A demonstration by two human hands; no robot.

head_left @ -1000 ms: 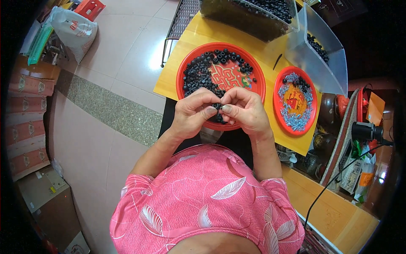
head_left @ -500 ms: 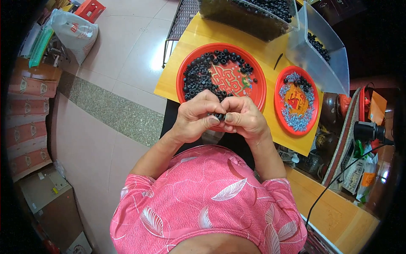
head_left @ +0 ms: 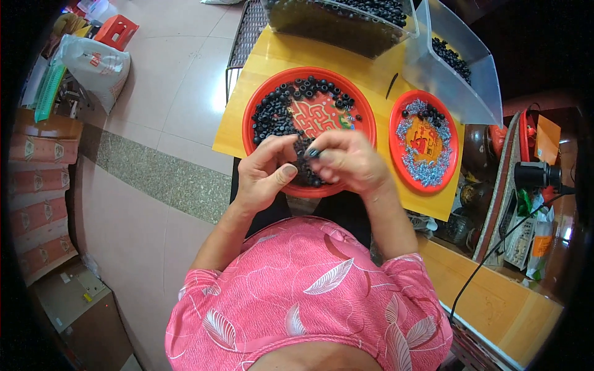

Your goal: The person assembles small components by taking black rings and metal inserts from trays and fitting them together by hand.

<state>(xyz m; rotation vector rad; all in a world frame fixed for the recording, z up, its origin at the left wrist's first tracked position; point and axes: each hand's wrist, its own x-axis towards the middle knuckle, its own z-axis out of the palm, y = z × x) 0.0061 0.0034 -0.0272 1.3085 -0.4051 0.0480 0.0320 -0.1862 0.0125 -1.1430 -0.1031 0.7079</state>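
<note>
Right grip (head_left: pixel 354 163) has pulled away — black piece (head_left: pixel 314 153) at its fingertips.

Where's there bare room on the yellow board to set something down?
Bare yellow board shows between the large tray, the small oval tray and the left clear bin, beside a dark strip. Crowded: the large tray's left half, packed with black pieces, and its near side, under left hand and right hand.

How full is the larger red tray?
Partly full: black pieces cover the left of the larger red tray, while its patterned middle shows.
</note>
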